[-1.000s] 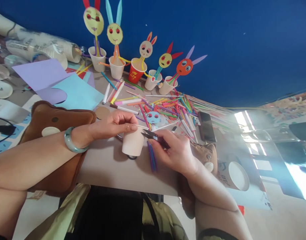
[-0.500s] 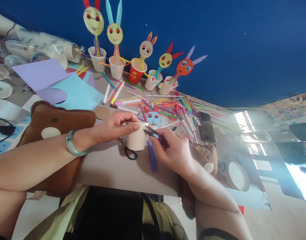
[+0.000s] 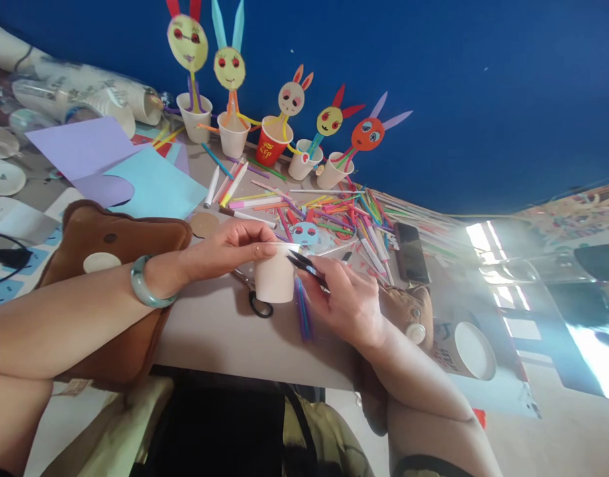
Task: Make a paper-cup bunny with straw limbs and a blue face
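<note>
A white paper cup (image 3: 274, 278) is pinched at its rim by my left hand (image 3: 234, 246), which wears a pale green bangle. My right hand (image 3: 346, 295) is closed around small black snips (image 3: 309, 266), whose pointed tips meet the right side of the cup near its rim. Whether the tips pierce the wall I cannot tell. Partly behind the cup lie scissors (image 3: 260, 306) with a black handle. Blue and purple pipe cleaners (image 3: 303, 310) rest on the table just right of the cup. A blue paper face (image 3: 304, 233) lies behind it.
Several cups with rabbit-faced figures (image 3: 229, 68) line the blue wall. Markers (image 3: 234, 184) and loose pipe cleaners (image 3: 334, 215) cover the table's middle. A brown cushion (image 3: 125, 228) lies under my left forearm. A phone (image 3: 410, 252) and a paper bucket (image 3: 476, 350) are at right.
The cup has turned slightly and sits a little further right and lower, its wall showing more. My right hand and the snips have shifted slightly, with the tips still at the cup.
</note>
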### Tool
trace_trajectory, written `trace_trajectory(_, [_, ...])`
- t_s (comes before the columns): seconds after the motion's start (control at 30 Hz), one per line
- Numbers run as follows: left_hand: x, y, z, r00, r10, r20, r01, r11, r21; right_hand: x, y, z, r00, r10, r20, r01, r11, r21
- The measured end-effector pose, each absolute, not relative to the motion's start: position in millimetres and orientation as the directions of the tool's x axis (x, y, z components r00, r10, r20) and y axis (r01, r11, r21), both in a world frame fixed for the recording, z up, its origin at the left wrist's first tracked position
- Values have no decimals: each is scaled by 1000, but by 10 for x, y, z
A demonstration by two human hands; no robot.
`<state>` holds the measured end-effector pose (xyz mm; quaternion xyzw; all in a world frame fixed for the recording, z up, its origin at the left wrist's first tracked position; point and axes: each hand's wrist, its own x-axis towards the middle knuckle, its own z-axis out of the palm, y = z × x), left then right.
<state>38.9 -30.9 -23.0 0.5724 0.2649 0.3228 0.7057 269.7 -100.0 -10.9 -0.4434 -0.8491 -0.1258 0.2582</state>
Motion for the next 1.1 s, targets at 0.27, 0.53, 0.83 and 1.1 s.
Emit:
trace_trajectory(0.27, [353,-286,-207,696,717,-47,-132,191,973,2727,-1006,-12,-465,750,471,762,610,-218])
trace_trajectory(0.53, [311,-277,-218,754,653,-67,-109,224,968,2765,-996,33,-510,741,437,698,653,-293])
trace_trajectory(0.83, [276,-281,-234,810,579,-91,-60,237,970,2780,-1011,61,-554,726,408,648,683,-336])
trace_trajectory(1.1, [275,-282,-207,814,572,-101,-45,235,971,2773,-1013,63,-568,705,425,636,704,-316])
